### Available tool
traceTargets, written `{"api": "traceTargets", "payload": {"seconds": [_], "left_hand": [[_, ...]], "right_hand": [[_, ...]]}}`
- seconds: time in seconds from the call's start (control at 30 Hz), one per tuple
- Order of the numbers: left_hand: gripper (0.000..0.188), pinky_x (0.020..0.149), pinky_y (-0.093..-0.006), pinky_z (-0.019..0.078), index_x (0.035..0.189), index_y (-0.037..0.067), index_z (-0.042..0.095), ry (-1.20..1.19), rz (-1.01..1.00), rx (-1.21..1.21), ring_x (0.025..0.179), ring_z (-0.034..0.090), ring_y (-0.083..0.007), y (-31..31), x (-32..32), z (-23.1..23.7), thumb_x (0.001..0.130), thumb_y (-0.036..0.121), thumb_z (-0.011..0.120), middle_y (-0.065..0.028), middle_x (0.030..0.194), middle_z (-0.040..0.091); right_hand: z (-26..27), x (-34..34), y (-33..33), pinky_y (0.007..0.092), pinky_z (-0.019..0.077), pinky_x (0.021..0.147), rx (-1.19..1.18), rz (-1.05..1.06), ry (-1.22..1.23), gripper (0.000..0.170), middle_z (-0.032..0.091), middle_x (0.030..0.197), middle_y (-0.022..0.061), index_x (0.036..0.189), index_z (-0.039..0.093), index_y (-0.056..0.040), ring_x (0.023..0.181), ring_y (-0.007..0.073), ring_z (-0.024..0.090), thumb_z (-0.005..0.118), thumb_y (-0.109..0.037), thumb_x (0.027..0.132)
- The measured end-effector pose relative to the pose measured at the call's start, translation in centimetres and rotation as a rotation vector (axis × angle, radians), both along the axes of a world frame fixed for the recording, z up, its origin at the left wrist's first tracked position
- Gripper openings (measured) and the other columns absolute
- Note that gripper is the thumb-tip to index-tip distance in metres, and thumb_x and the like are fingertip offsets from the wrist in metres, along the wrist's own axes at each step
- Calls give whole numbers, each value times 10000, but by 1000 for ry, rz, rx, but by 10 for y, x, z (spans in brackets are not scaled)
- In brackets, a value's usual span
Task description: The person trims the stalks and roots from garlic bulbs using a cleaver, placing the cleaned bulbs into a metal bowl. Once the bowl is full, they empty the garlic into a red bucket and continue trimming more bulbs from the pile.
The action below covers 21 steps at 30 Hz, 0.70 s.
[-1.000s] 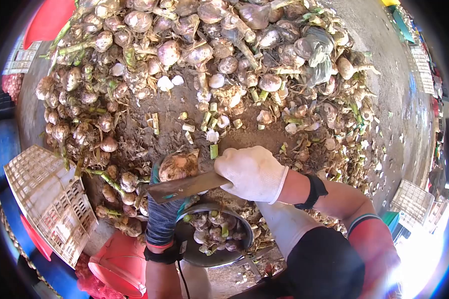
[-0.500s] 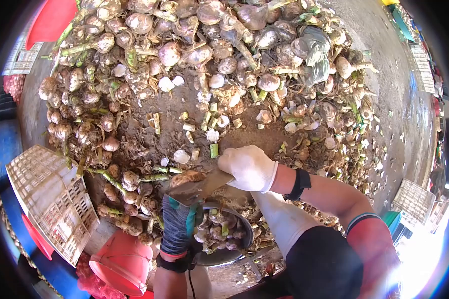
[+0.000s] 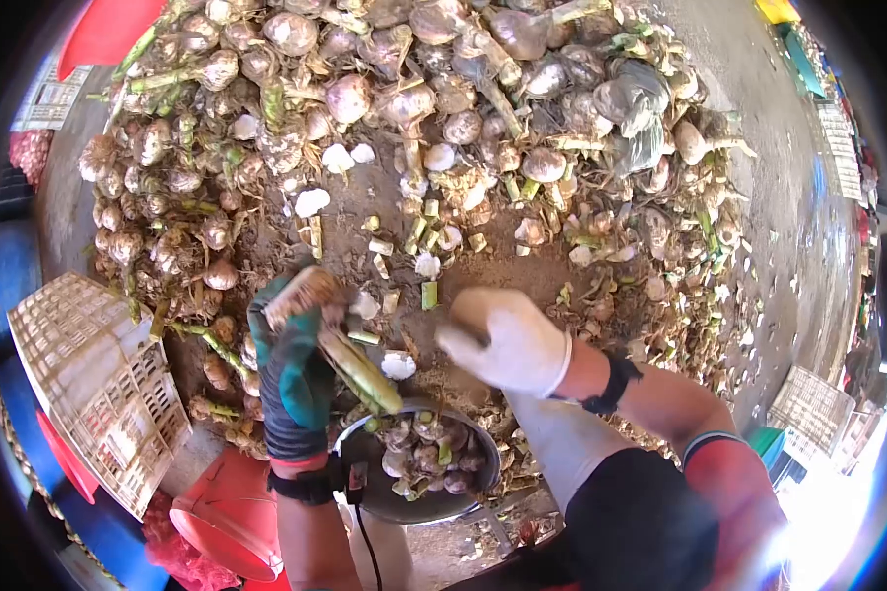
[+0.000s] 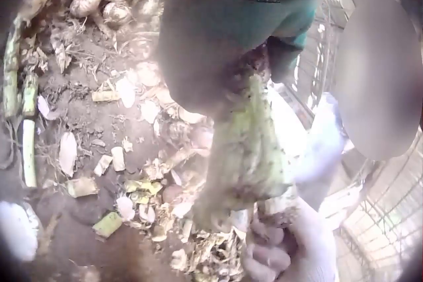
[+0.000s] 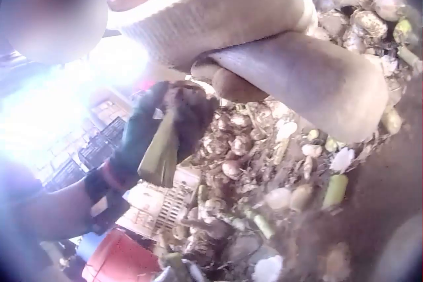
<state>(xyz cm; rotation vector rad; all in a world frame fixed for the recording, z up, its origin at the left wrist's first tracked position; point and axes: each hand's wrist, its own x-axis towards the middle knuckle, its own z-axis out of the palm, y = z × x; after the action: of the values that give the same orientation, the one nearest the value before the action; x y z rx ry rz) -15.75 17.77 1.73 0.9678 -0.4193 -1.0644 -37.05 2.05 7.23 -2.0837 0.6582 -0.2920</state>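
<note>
My left hand [image 3: 296, 379], in a dark grey and green glove, grips a garlic bulb [image 3: 306, 295], blurred in the head view. Its thick green stem [image 3: 365, 374] slants down towards a metal basin [image 3: 365, 483] of trimmed bulbs; in the left wrist view the stem [image 4: 248, 143] sticks out below the glove. My right hand [image 3: 517, 345], gloved in white, is curled to the right of the bulb, apart from it, holding the knife, whose blade hardly shows from above. In the right wrist view a pale, flat-sided piece [image 5: 317, 83] juts out from under the glove.
Untrimmed garlic bulbs [image 3: 404, 103] are heaped at the back and down the left. Cut stem pieces [image 3: 430, 295] and white scraps [image 3: 398, 365] litter the ground in front. A tipped white crate [image 3: 99, 374] and a red bucket [image 3: 232, 517] stand at the left.
The knife blade lay across the bulb and has come away with my right hand. My left hand has moved up and left, turning the bulb so its stem shows. New white scraps lie nearby.
</note>
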Motion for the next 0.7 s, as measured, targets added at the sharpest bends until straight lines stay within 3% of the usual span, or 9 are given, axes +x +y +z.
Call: {"api": "traceTargets", "payload": {"seconds": [0.1, 0.17, 0.27, 0.3, 0.33, 0.4, 0.43, 0.53, 0.7], "left_hand": [[414, 1092, -415, 303, 1216, 62, 559, -56, 44, 145, 1259, 430, -256, -31, 3, 15, 864, 276, 588, -92, 1260, 548], [362, 1068, -430, 341, 1219, 61, 538, 195, 176, 183, 1184, 487, -221, -44, -9, 20, 895, 221, 525, -86, 1206, 541], [495, 1062, -379, 349, 1310, 38, 470, 158, 181, 45, 1222, 466, -220, -48, -20, 12, 893, 292, 554, -91, 1279, 531], [578, 1033, -403, 380, 1374, 34, 381, -481, 88, 330, 1197, 483, -216, -44, -21, 22, 905, 322, 557, -86, 1270, 524], [578, 1033, -403, 380, 1374, 34, 381, -479, 87, 326, 1197, 483, -216, -40, -24, 26, 905, 322, 557, -86, 1270, 524], [619, 995, -404, 412, 1400, 37, 334, 168, -36, 193, 1145, 514, -201, -30, -29, 32, 907, 326, 571, -79, 1226, 538], [556, 957, -384, 438, 1361, 39, 381, 261, -46, 160, 1069, 548, -188, -19, -38, 36, 915, 309, 572, -62, 1166, 559], [455, 947, -389, 440, 1292, 66, 446, 242, -141, 384, 1041, 555, -179, -13, -44, 47, 919, 296, 569, -50, 1144, 568], [351, 942, -391, 450, 1188, 76, 509, 189, -32, 493, 1057, 550, -166, -15, -50, 57, 913, 281, 583, -47, 1102, 575]], "right_hand": [[8, -4, 28, 456, 491, 601, 71, 105, 0, 254, 574, 673, 159, 766, 563, -45, 591, 348, 581, 577, -286, 844], [9, -2, 40, 462, 497, 618, 198, 280, 102, 262, 586, 694, 158, 766, 566, -49, 623, 357, 598, 573, -298, 850], [-4, 5, 31, 462, 500, 628, 142, 107, 235, 265, 601, 715, 156, 786, 572, -50, 665, 365, 613, 565, -305, 858], [-4, 8, 21, 462, 497, 616, 149, -4, 244, 278, 601, 702, 164, 753, 567, -53, 665, 372, 613, 561, -309, 860], [-15, 9, 16, 470, 489, 593, 102, -94, 146, 279, 590, 671, 172, 720, 571, -61, 634, 372, 606, 568, -307, 853], [-12, 7, 2, 476, 482, 576, 18, -124, 86, 260, 576, 646, 174, 701, 578, -70, 612, 372, 599, 577, -290, 840], [-13, 7, -3, 476, 482, 576, 15, -126, 88, 260, 576, 646, 174, 701, 578, -70, 612, 372, 599, 577, -290, 840], [-12, 9, -8, 477, 478, 564, 13, -61, 172, 226, 572, 645, 167, 718, 585, -71, 609, 372, 599, 583, -267, 829], [-15, 8, -1, 458, 491, 620, -88, 18, 75, 214, 602, 696, 157, 784, 602, -65, 680, 356, 615, 575, -272, 829]]}}
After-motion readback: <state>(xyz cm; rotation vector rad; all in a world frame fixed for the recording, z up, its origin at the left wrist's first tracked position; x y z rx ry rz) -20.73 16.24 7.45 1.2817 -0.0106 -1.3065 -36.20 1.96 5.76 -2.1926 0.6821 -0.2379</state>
